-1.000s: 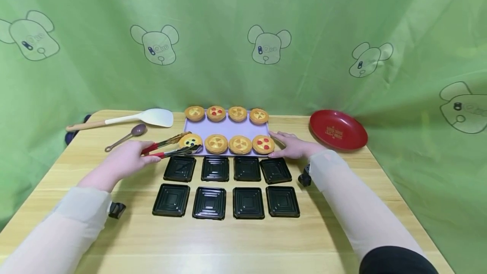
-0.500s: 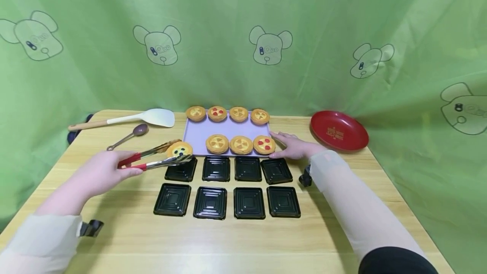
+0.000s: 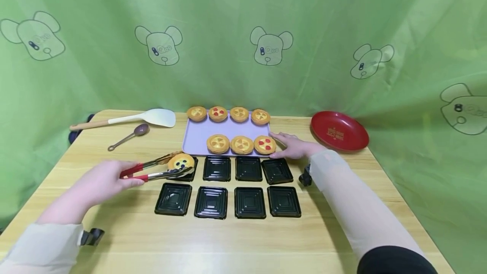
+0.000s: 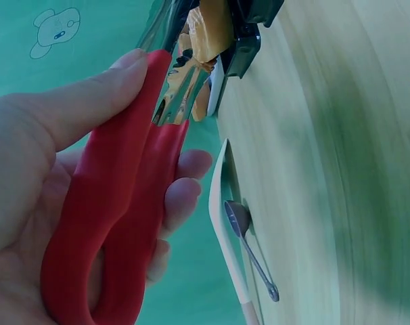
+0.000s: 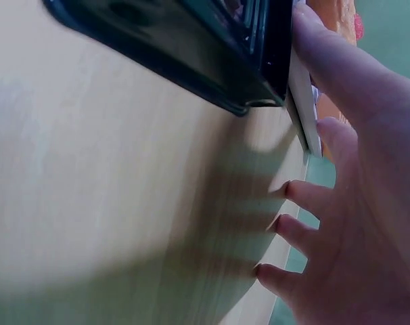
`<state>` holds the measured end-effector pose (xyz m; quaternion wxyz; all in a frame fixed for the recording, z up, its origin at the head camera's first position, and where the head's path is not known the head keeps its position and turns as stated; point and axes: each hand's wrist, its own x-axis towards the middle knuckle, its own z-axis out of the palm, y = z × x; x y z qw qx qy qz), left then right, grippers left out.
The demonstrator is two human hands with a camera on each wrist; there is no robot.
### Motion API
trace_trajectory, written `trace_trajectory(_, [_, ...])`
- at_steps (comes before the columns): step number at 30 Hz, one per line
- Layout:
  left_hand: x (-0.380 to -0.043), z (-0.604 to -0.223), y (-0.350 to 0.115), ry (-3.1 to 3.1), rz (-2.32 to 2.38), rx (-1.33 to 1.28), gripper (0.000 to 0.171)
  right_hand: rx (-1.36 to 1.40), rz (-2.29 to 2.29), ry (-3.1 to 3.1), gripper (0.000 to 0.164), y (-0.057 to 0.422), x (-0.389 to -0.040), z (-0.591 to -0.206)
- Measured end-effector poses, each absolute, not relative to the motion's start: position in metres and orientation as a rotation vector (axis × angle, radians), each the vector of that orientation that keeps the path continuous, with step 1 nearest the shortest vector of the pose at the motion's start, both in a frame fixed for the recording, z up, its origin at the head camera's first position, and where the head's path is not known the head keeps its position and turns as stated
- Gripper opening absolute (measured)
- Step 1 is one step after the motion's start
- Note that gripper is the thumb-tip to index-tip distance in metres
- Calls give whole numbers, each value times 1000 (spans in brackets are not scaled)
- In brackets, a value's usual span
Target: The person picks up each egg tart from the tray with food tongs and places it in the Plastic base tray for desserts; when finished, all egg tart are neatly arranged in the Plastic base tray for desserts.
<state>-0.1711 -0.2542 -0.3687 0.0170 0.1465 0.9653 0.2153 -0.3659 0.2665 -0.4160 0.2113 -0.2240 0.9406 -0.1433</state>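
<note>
Dotted tart [image 3: 180,162] moved off lilac tray [image 3: 224,127] — left hand [image 3: 102,184] gripping tongs [image 4: 110,169], right hand [image 3: 292,146] outspread, lettering [image 3: 335,133] on plate [image 3: 354,133] unreadable

tray [image 3: 233,128]: back of table [image 3: 243,242], before curtain [image 3: 213,79]
tarts [image 3: 218,143]: on tray, four behind, three in front
holders [image 3: 211,203]: before tray, two rows of four
tongs [image 3: 160,175]: in left hand [image 3: 102,183], tips over back-left holder
lone tart [image 3: 180,162]: between tong tips
spatula [image 3: 157,117]: left of tray, behind spoon [image 3: 140,130]
plate [image 3: 336,131]: right of tray
right hand [image 3: 293,146]: at tray's right edge
</note>
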Motion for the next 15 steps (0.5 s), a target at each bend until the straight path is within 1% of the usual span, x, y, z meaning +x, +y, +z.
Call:
trace_trajectory(4, [-172, -371, -254, 3000, 666, 437, 61, -616, -390, 2613, 95, 267, -366, -417])
trace_trajectory(10, [-173, -370, -254, 2981, 693, 414, 71, -601, -397, 2608, 96, 267, -367, -417])
trace_trajectory(15, [-177, -359, -255, 2989, 732, 406, 76, -602, -396, 2605, 96, 266, -367, -417])
